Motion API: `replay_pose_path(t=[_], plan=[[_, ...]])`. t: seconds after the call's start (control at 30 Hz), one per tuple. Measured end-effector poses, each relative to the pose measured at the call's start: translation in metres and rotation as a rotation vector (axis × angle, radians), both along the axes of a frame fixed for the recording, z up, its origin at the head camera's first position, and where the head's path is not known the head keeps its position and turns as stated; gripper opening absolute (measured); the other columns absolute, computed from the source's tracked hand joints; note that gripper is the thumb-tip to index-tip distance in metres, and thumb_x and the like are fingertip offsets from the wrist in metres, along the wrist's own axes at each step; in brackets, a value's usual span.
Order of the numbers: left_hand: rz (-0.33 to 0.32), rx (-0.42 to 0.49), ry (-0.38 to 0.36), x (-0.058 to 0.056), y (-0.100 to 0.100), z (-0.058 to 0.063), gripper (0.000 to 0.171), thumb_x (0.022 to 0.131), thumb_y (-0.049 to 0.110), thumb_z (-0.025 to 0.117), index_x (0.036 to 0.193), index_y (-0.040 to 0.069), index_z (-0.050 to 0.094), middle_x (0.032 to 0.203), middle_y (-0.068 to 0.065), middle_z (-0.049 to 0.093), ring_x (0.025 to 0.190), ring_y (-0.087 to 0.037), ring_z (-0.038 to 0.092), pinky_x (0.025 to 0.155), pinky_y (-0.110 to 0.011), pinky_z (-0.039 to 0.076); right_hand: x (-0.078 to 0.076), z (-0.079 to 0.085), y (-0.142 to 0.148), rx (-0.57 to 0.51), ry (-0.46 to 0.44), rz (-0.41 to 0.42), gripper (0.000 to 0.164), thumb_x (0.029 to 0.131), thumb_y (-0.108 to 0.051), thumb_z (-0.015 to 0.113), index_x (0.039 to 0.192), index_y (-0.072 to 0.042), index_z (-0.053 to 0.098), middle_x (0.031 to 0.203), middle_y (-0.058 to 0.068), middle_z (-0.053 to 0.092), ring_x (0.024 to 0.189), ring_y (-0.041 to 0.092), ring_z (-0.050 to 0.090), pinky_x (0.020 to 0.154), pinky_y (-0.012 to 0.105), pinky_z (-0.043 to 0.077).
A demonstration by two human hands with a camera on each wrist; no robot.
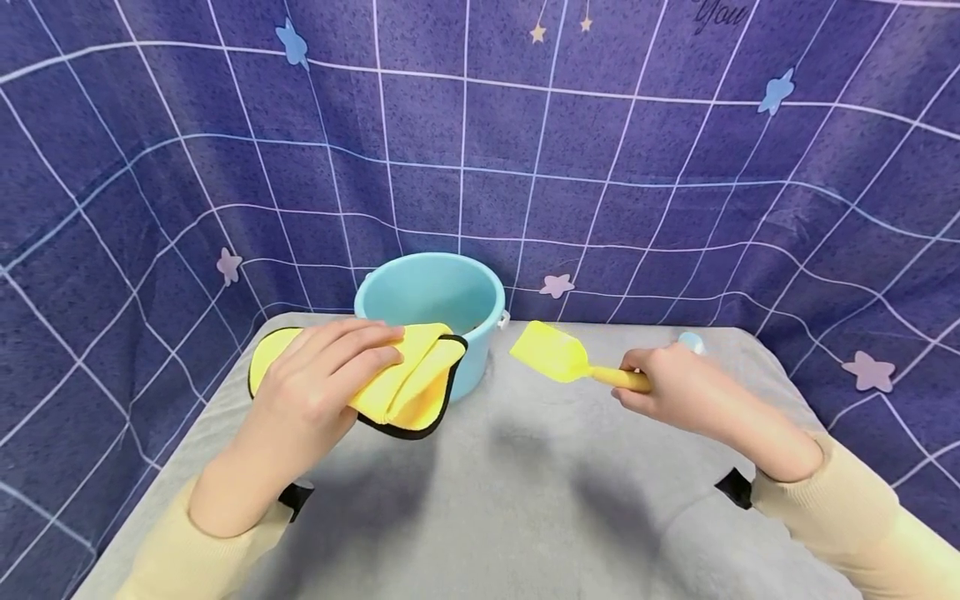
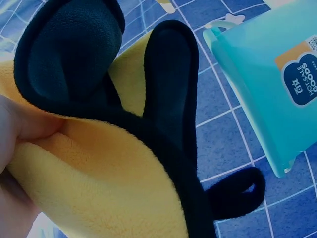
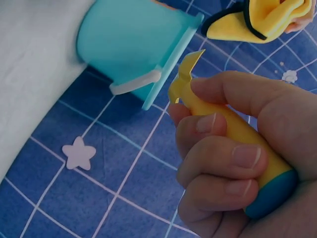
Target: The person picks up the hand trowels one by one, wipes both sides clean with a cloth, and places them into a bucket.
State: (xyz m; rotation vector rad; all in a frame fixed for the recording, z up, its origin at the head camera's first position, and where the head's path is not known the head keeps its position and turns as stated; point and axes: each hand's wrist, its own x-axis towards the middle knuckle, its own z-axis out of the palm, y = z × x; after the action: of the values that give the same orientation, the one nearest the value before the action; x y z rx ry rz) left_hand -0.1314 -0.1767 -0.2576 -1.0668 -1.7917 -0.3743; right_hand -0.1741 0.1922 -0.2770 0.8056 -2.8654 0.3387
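My left hand (image 1: 318, 387) grips a folded yellow cloth (image 1: 412, 392) with black edging, held up in front of the light blue bucket (image 1: 474, 358). In the left wrist view the cloth (image 2: 109, 173) shows a dark underside and a black loop. A yellow toy shovel (image 1: 551, 350) is in my right hand (image 1: 671, 387), its blade pointing left towards the bucket. Seen from the right wrist, the fingers curl round the shovel's handle (image 3: 237, 134), which ends in a blue-green cap. The bucket stands upright; most of its inside is hidden from view.
Behind my right hand is a small pale blue and white object (image 1: 692, 342), mostly hidden. A grey cloth-covered table (image 1: 517, 517) lies below. Dark blue gridded curtains (image 1: 600, 150) with stars hang at the back and sides. The bucket has a white handle (image 3: 136, 82).
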Motion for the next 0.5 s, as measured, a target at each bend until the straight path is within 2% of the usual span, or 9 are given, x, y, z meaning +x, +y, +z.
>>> replay_pose_path(t=[0.3, 0.5], plan=[[0.005, -0.015, 0.016, -0.006, 0.007, 0.001, 0.024, 0.082, -0.009, 0.048, 0.092, 0.002, 0.067, 0.099, -0.010, 0.069, 0.093, -0.030, 0.063, 0.083, -0.041, 0.048, 0.009, -0.003, -0.013, 0.024, 0.013, 0.115, 0.009, 0.079, -0.021, 0.071, 0.080, -0.017, 0.063, 0.057, -0.013, 0.046, 0.047, -0.001, 0.038, 0.042, 0.018, 0.035], [-0.015, -0.025, 0.047, -0.011, 0.017, 0.003, 0.022, 0.086, -0.006, 0.047, 0.091, 0.002, 0.067, 0.099, -0.009, 0.069, 0.092, -0.029, 0.063, 0.079, -0.040, 0.050, 0.012, -0.007, -0.018, 0.030, 0.027, 0.183, 0.009, 0.079, -0.021, 0.072, 0.081, -0.019, 0.063, 0.057, -0.016, 0.044, 0.048, -0.003, 0.037, 0.041, 0.016, 0.034]])
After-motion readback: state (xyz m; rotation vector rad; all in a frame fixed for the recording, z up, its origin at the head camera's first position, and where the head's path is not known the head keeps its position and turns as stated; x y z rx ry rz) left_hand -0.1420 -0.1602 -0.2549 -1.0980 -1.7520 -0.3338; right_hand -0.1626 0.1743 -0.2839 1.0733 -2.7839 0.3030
